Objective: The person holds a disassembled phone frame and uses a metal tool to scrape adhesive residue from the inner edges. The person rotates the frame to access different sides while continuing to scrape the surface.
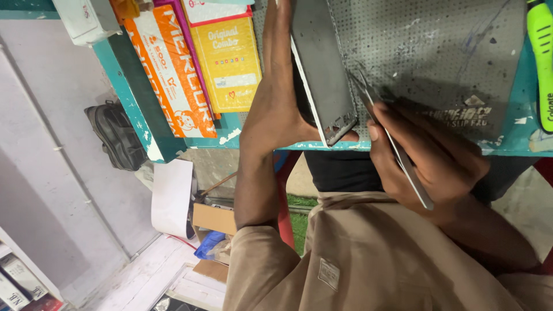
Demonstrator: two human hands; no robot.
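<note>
Nearest the camera, the right hand [426, 158] is clenched around metal tweezers [391, 144], whose tips touch the lower right edge of a grey phone frame [322, 69]. The left hand [279, 103] grasps that frame from its left side, palm flat along the long edge, thumb under the bottom corner. The frame lies on a grey dotted work mat [426, 52], its bottom end reaching the teal bench edge [230, 138]. Mat space to the right stays open as far as a green toothbrush [541, 57]; orange and yellow boxes [199, 63] crowd the left.
</note>
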